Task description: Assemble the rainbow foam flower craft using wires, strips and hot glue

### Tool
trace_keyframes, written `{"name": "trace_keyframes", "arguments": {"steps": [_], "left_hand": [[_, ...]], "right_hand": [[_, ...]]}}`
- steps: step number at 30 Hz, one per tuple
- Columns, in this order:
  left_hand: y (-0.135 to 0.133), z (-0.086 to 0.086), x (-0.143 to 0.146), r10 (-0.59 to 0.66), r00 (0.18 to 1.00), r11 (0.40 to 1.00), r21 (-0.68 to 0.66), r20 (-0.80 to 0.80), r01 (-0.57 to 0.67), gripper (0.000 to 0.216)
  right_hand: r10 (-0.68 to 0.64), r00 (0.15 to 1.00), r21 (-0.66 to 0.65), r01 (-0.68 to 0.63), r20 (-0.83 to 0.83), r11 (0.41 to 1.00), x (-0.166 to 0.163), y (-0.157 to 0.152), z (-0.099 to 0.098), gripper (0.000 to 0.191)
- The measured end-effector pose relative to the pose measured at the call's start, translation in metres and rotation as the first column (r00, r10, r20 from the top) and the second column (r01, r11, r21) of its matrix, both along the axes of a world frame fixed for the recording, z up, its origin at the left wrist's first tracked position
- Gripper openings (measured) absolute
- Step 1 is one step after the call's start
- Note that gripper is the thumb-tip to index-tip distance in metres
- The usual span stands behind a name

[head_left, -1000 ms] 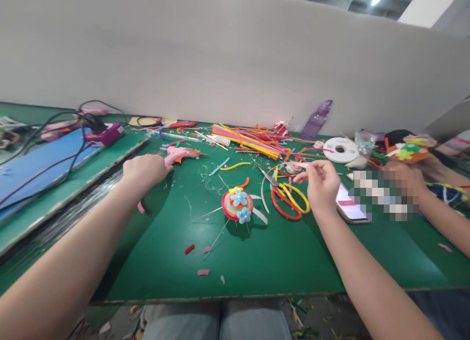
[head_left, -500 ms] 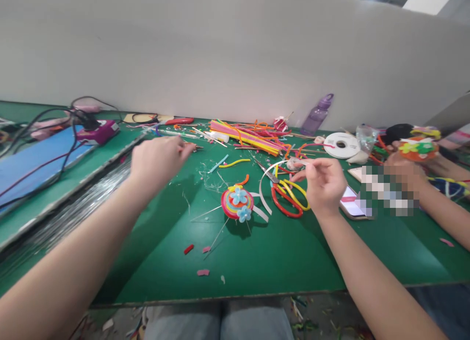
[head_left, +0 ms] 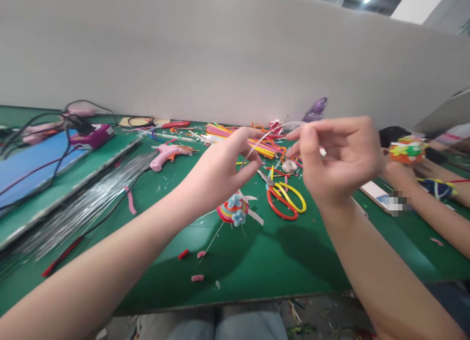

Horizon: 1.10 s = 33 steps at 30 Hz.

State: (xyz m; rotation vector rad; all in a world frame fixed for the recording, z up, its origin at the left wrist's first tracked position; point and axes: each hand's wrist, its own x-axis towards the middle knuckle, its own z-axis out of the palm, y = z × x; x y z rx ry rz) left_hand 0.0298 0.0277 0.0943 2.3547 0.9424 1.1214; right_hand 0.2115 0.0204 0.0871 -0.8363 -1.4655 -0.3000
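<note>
In front of me my right hand [head_left: 330,159] is closed, pinching one end of a thin white ribbon [head_left: 270,134] between thumb and fingertips. The ribbon curves down leftward to my left hand [head_left: 235,164], whose thumb and curved fingers are apart around its lower part. Below the left hand, a round rainbow-coloured ornament [head_left: 228,214] with blue flowers rests on the green table, partly hidden. Thin wires and white strips stick out from it. Scissors [head_left: 282,200] with red and yellow handles lie to its right. A pink glue gun [head_left: 171,154] lies to the left.
Clear sticks [head_left: 95,198] lie in a bundle at left, near a purple power box [head_left: 91,136]. Coloured pipe cleaners [head_left: 220,129] and a purple bottle [head_left: 316,109] are at the back. A co-worker's hands [head_left: 398,171] hold an orange-and-green ornament [head_left: 407,149] at right.
My left hand has moved right from over the glue gun, which now shows, to the ribbon. My right hand has risen with the ribbon, lifting it away from the ornament.
</note>
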Motion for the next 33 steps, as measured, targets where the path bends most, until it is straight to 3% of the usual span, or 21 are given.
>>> {"name": "trace_keyframes", "arguments": {"steps": [4, 6, 8, 11, 16, 20, 23, 25, 33], "left_hand": [[0.016, -0.002, -0.009, -0.031, 0.993, 0.995, -0.095, 0.114, 0.042, 0.026], [0.03, -0.002, -0.018, -0.043, 0.991, 0.98, -0.189, 0.126, 0.067, 0.019], [0.045, -0.003, -0.028, -0.019, 1.0, 0.963, -0.269, 0.006, 0.02, 0.02], [0.063, -0.01, -0.038, 0.051, 0.994, 0.953, -0.294, -0.096, -0.077, 0.027], [0.074, -0.048, -0.039, 0.194, 0.97, 0.893, -0.435, 0.15, -0.111, 0.026], [0.079, -0.076, -0.038, 0.306, 0.907, 0.849, -0.514, 0.29, -0.122, 0.029], [0.082, -0.085, -0.039, 0.361, 0.842, 0.828, -0.554, 0.401, -0.091, 0.029], [0.082, -0.087, -0.041, 0.403, 0.818, 0.828, -0.545, 0.411, -0.135, 0.029], [0.074, -0.09, -0.049, 0.416, 0.904, 0.825, -0.457, 0.095, -0.332, 0.035]], "right_hand": [[-0.007, 0.994, 0.007, 0.008, -0.108, 1.0, 0.008, 0.018, -0.002, 0.009], [-0.002, 0.99, -0.089, -0.011, -0.138, 0.996, 0.017, 0.029, -0.014, 0.01], [0.017, 0.982, -0.21, -0.057, -0.188, 0.976, 0.027, 0.038, -0.03, 0.013], [-0.016, 0.961, -0.395, -0.099, -0.277, 0.913, 0.041, 0.05, -0.057, 0.012], [-0.104, 0.973, -0.641, -0.053, -0.205, 0.766, 0.051, 0.055, -0.081, 0.01], [-0.126, 0.989, -0.686, 0.039, -0.077, 0.727, 0.048, 0.053, -0.083, 0.011], [-0.114, 0.993, -0.703, 0.082, 0.001, 0.707, 0.045, 0.053, -0.084, 0.013], [-0.104, 0.993, -0.704, 0.113, 0.055, 0.701, 0.044, 0.053, -0.086, 0.014], [-0.155, 0.979, -0.728, 0.2, 0.13, 0.655, 0.057, 0.056, -0.094, 0.015]]}}
